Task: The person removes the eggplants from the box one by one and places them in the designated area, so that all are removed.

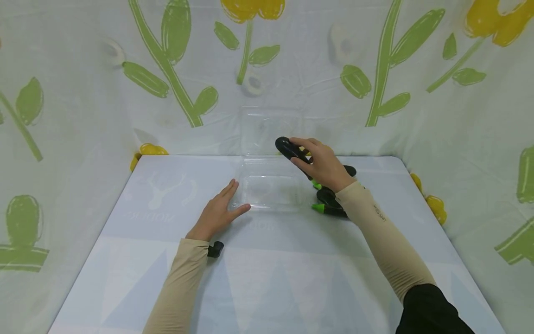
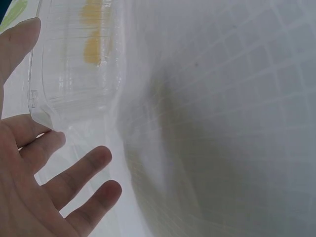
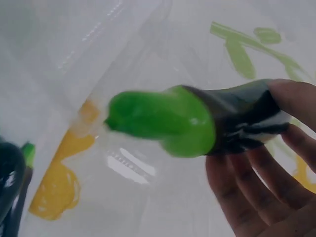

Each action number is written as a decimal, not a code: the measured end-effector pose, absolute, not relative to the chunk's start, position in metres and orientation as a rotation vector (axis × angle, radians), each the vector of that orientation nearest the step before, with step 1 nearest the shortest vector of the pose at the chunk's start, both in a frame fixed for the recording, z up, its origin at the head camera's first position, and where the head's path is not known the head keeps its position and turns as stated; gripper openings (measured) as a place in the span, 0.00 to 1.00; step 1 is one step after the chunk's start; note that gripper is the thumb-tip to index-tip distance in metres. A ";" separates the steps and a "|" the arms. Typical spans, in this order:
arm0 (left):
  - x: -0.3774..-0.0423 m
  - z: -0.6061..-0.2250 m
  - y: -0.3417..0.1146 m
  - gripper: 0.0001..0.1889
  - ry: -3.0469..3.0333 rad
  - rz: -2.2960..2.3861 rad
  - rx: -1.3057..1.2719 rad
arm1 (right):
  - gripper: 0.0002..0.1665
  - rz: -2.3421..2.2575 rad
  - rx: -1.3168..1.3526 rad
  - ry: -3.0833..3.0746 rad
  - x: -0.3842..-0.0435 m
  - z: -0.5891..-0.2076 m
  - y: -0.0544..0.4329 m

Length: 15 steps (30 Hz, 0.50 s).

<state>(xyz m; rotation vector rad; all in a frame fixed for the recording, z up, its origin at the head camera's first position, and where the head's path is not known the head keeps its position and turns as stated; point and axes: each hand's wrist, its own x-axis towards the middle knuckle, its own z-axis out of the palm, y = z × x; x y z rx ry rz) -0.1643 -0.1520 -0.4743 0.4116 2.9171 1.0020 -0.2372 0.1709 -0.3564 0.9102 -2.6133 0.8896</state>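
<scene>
My right hand (image 1: 327, 164) holds a glossy dark eggplant (image 1: 287, 147) above the right side of a clear plastic box, pinched between thumb and fingers. In the right wrist view the green stem end of the eggplant (image 3: 168, 121) points away from the palm. The clear plastic box (image 1: 271, 191) stands open on the table, its lid (image 1: 269, 125) raised at the back. Beside the box's left edge, my left hand (image 1: 217, 213) has its fingers spread. In the left wrist view, the thumb and a finger of the left hand (image 2: 29, 182) touch or nearly touch the box's rim.
More dark eggplants (image 1: 327, 198) with green ends lie right of the box, partly hidden under the right forearm. Flower-printed cloth (image 1: 313, 55) hangs behind the table (image 1: 267, 278) and at its sides. A small black object (image 1: 215, 249) sits at the left wrist.
</scene>
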 end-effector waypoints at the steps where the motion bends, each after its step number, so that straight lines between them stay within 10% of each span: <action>1: -0.164 -0.474 -0.152 0.51 2.916 1.006 0.416 | 0.32 0.885 0.904 -2.586 -0.235 -0.359 0.176; 15: -0.163 -0.473 -0.153 0.50 2.910 1.026 0.427 | 0.34 0.829 0.626 -2.483 -0.216 -0.378 0.254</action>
